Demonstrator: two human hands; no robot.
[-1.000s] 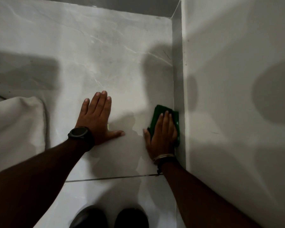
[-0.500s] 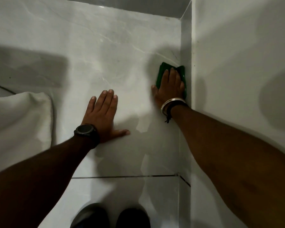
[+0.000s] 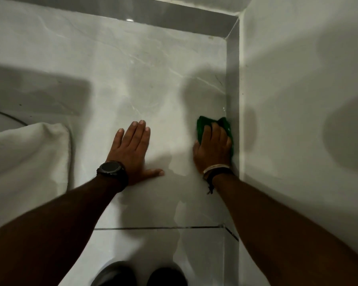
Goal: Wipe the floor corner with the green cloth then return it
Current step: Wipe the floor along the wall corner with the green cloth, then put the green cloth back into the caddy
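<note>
- A pale fabric bundle (image 3: 27, 157) lies on the floor at the far left, well apart from the wiping. It could be where the cloth goes back, but nothing shows that.
- The left hand (image 3: 132, 153) rests palm down on the floor tile (image 3: 116, 69), its fingers (image 3: 135, 131) stretched out flat and close together, thumb spread to the side. It holds nothing and seems only to prop the body. A dark watch (image 3: 111, 168) sits on that wrist.
- If the tile is damp, which its glossy patches hint at, this bracing palm could slide and tip the person forward.
- The right hand (image 3: 213, 149) presses the green cloth (image 3: 203, 125) onto the tile. Its fingers lie slightly bent over the cloth, pinning it down more than clutching it. Bracelets (image 3: 216, 169) ring the wrist.
- The cloth sits on the floor touching the grey skirting strip (image 3: 233, 79) along the right wall (image 3: 298, 79). The true corner (image 3: 232, 37) lies well beyond it.
- Risks, as I judge them: the loosely held cloth could bunch or slip out from under the palm, knuckles could scrape the skirting, and the far corner itself could go unwiped.
</note>
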